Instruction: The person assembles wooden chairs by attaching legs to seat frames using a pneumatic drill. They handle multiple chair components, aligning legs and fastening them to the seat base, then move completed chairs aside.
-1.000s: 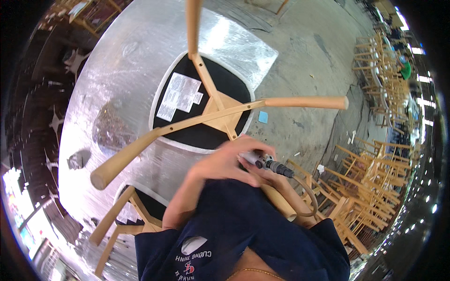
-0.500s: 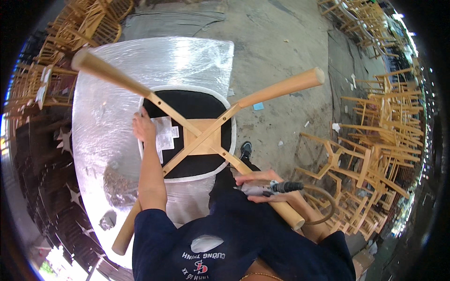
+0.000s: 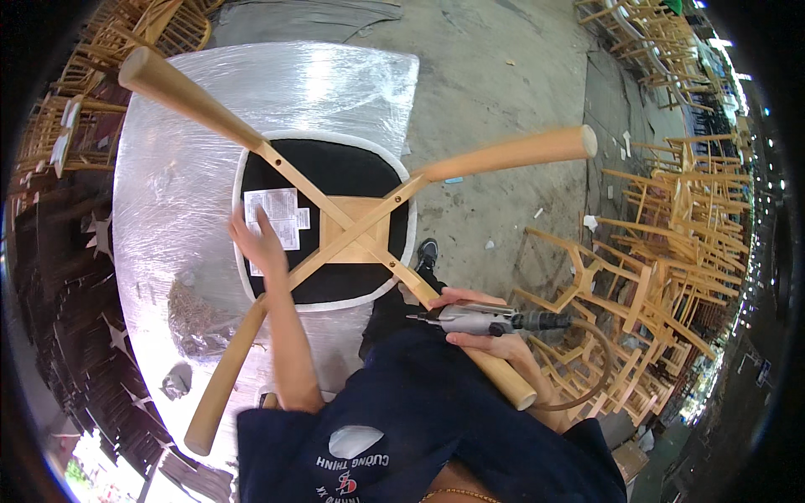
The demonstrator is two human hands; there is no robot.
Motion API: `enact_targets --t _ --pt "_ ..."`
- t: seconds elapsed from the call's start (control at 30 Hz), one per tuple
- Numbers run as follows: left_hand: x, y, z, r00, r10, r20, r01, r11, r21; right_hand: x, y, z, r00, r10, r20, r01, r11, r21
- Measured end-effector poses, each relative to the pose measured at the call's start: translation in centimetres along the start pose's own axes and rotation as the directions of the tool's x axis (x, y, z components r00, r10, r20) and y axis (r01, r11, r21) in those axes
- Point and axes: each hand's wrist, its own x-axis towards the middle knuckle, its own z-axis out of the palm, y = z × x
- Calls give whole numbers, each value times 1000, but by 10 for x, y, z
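An upside-down chair seat [image 3: 335, 285] with a black underside and white rim lies on the wrapped stack. Crossed wooden bars [image 3: 360, 226] span it, and thick round legs [image 3: 189, 96] spread outward from their ends. My left hand [image 3: 262, 243] is open over the seat's left edge, fingers apart by a white printed label [image 3: 281, 210]; whether it touches is unclear. My right hand [image 3: 495, 345] grips a grey power screwdriver [image 3: 474, 318] with a hose, its tip pointing left. The tool is above the near right leg [image 3: 503, 381].
A large stack in clear plastic wrap [image 3: 184, 168] bears the seat. Piled wooden chair frames [image 3: 646, 285] stand at the right, more wooden chairs [image 3: 159, 42] at the far left. Concrete floor [image 3: 503, 84] with paper scraps stretches beyond. A brown hose [image 3: 605, 369] loops by my right forearm.
My left hand has come off the seat's rim and moved nearer to me, fingers spreading. The screwdriver has shifted slightly right and up. The seat sits slightly higher and further left in view.
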Motion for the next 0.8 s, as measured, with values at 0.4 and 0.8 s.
enact_targets --t 0.4,0.8 --pt "-122 -78 -148 858 -343 381 466 832 -300 57 -12 10 985 -59 -165 18 972 -236" --pt "-65 -122 -144 741 -136 657 294 946 -136 84 -48 -1 905 157 -395 63 869 491"
